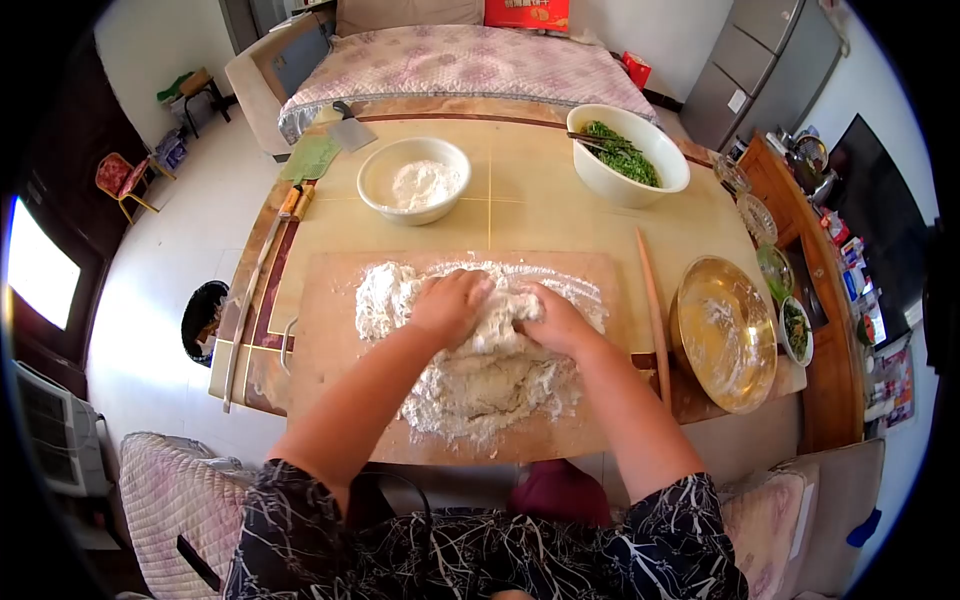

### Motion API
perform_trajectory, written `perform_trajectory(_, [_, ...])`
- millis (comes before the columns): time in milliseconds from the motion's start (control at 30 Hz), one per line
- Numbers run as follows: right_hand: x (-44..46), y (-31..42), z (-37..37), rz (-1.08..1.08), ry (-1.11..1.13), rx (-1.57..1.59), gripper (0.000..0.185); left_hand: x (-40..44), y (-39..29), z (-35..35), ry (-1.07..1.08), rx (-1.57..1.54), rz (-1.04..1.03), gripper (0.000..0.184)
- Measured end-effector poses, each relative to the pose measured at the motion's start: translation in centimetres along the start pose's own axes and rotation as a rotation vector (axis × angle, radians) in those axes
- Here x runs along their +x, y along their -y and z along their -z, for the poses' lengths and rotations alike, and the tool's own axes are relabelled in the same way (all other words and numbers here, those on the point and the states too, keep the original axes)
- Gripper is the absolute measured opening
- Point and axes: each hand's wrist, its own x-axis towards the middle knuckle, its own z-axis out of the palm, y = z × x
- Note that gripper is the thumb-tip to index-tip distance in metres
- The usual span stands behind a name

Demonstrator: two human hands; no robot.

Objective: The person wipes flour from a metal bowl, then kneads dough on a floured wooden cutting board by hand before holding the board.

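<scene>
Shaggy, floury dough (490, 385) lies in a rough heap on a wooden board (330, 370). My left hand (450, 307) presses onto its upper left part, with the fingers bent over it and fingertips partly buried. My right hand (555, 320) grips the dough's upper right side, its thumb and fingers curled around a lump. Loose flour (560, 280) is scattered behind and right of my hands. A looser white clump (383, 295) sits at the left of the heap.
Beyond the board stand a white bowl of flour (413, 205) and a bowl of chopped greens (650, 195) with chopsticks across it. A rolling pin (652, 310) and a flour-smeared golden basin (720, 380) are at the right. A cleaver (352, 135) lies far left.
</scene>
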Motion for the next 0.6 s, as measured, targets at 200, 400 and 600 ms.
perform_trajectory(200, [-3.0,-2.1,2.9,0.180,0.096,0.342,0.076,-2.0,7.2,5.8,-0.301,-0.531,-0.124,0.048])
perform_trajectory(400, [-3.7,-5.8,0.4,0.240,-0.341,0.253,0.049,-0.4,19.8,3.9,-0.312,0.150,0.128,0.053])
perform_trajectory(600, [-1.0,-9.9,-2.8,0.318,-0.493,-0.021,0.051,-0.3,15.0,1.4,-0.216,-0.368,0.026,0.063])
